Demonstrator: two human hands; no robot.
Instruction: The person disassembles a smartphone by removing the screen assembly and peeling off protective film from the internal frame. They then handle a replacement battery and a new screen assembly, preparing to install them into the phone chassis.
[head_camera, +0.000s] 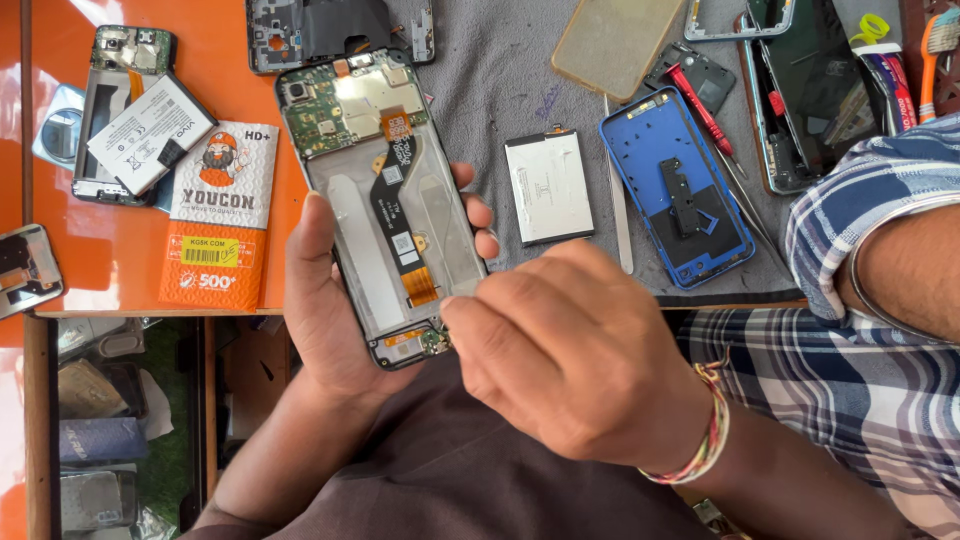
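My left hand (325, 310) grips an opened phone body (385, 200) from below, back side up, with the green circuit board at its top and an orange-and-black flex cable down its middle. My right hand (570, 350) has its fingers pinched at the phone's lower right corner, by the small bottom board; whether it holds a part there is hidden. A flat silver battery (548, 187) lies on the grey cloth (500, 70) just right of the phone.
A blue phone back cover (675, 190), tweezers (620, 200), a red-handled screwdriver (700, 105) and a clear case (615, 40) lie on the cloth. Another opened phone (125, 115) and an orange-and-white packet (218, 220) sit on the orange table. Another person's checked-sleeved arm (880, 240) is at right.
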